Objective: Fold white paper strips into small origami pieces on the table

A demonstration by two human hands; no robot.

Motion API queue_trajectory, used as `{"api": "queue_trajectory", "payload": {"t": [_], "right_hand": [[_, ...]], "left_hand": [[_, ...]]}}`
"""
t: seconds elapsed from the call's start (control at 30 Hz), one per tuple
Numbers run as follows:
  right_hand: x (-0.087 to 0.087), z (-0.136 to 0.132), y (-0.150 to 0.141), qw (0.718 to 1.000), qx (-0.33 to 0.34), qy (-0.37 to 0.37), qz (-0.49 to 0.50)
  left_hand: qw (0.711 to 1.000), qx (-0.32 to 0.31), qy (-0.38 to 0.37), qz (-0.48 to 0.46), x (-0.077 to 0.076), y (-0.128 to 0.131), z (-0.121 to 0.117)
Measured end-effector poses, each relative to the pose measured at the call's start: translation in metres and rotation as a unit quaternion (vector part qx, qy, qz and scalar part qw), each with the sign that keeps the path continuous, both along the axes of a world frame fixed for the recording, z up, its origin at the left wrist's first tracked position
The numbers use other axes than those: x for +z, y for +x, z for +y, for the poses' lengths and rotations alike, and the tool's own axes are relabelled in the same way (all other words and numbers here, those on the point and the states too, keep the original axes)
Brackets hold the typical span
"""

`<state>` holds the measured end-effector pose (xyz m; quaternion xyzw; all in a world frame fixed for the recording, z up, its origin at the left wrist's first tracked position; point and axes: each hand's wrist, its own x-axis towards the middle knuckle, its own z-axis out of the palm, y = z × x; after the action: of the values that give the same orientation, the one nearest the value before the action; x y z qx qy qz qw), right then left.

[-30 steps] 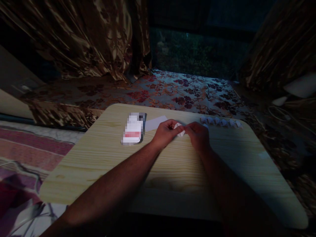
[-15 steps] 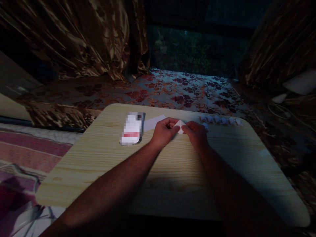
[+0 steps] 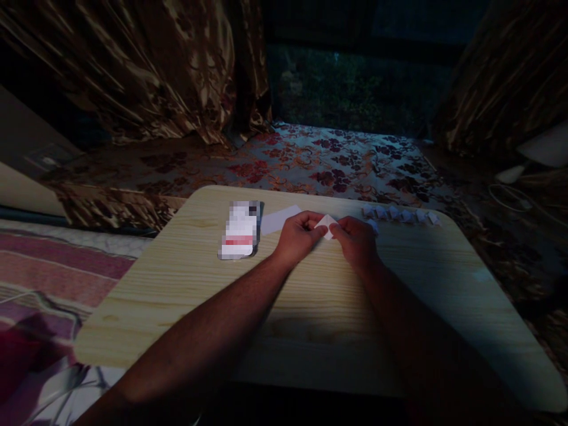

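A small folded white paper [image 3: 327,227] with a pointed top is pinched between both hands, above the far half of the wooden table [image 3: 213,296]. My left hand [image 3: 298,236] grips its left side, thumb on the front. From the right, my right hand [image 3: 358,241] presses its thumb on the opposite side. Behind my left hand lies a flat sheet of white paper [image 3: 278,220]. Just past my right hand, another small folded paper [image 3: 373,226] is partly hidden. Several similar folded papers [image 3: 394,214] stand in a row along the far right edge.
A phone [image 3: 239,231], blurred out, lies left of the paper sheet. Beyond the table is a ledge with a floral cloth [image 3: 341,157], flanked by curtains [image 3: 177,65]. A white lamp [image 3: 545,145] stands dimly at right. Striped bedding [image 3: 57,260] lies at left.
The whole view has shifted slightly, so things sit a little further right. Both hands keep their hold on the folded paper, whose outline now looks slightly more diamond-shaped.
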<state>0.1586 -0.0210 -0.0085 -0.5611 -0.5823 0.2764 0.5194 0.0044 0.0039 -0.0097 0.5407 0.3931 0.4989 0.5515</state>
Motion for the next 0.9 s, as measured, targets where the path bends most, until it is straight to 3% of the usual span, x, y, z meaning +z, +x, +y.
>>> {"api": "queue_trajectory", "payload": {"t": [0.37, 0.9], "right_hand": [[-0.0023, 0.0008, -0.0032, 0.999, 0.006, -0.026, 0.034], [0.0025, -0.0007, -0.0069, 0.999, -0.005, -0.033, 0.038]], "left_hand": [[0.997, 0.072, 0.013, 0.02, -0.0017, -0.0011, 0.0005], [0.996, 0.062, 0.041, 0.05, -0.0014, -0.0023, -0.0013]]}}
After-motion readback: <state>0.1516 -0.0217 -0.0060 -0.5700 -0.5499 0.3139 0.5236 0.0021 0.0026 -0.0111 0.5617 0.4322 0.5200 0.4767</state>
